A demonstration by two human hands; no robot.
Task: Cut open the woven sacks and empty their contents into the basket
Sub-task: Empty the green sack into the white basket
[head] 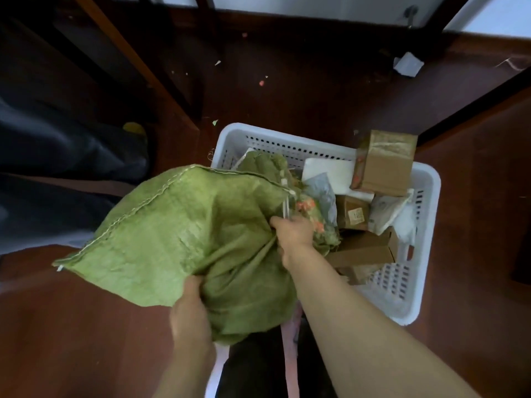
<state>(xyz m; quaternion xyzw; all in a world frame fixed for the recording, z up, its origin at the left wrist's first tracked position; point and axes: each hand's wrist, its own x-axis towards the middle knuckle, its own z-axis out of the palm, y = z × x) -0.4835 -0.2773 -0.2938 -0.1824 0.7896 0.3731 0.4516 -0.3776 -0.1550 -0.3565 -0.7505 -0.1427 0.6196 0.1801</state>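
Both arms reach down: left hand (pixel 188 307) and right hand (pixel 293 234) grip the green sack (pixel 178 234) over the basket (pixel 425 196)

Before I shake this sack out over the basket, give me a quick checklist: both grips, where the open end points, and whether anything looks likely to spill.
1. Left grip: ok. The left hand holds a fold of the green sack at its near side.
2. Right grip: ok. The right hand clutches bunched fabric near the open end.
3. Open end over the basket: ok. It lies above the basket's inside.
4. Sack contents: cannot tell. The inside is hidden.
5. Cardboard box: not ok. It perches at the far rim, above the wall, and might tip out.
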